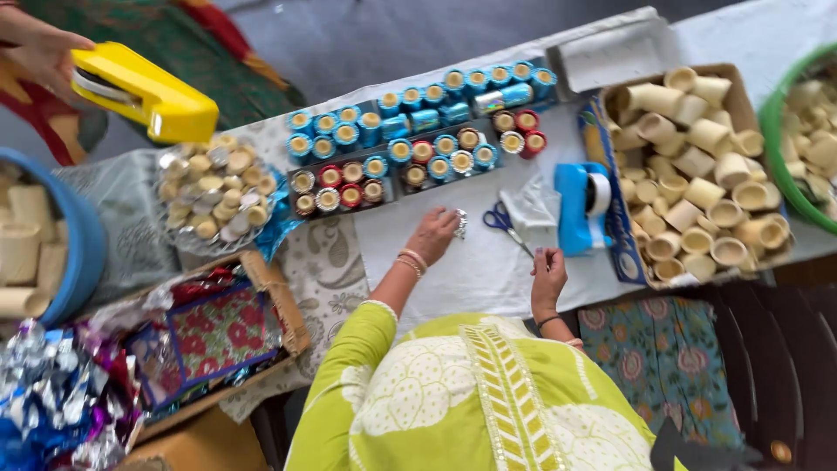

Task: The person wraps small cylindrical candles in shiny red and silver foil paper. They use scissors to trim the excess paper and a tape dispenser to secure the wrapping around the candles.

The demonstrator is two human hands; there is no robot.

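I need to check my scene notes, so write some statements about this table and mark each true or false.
1. The left hand holds a small silvery piece over the white cloth. True.
2. The right hand holds the scissors. False: they lie on the white cloth, apart from both hands.
3. The blue tape dispenser stands beside the cardboard box of plain beige cups. True.
4. The yellow tool lies on the table. False: another person's hand holds it up at the far left.
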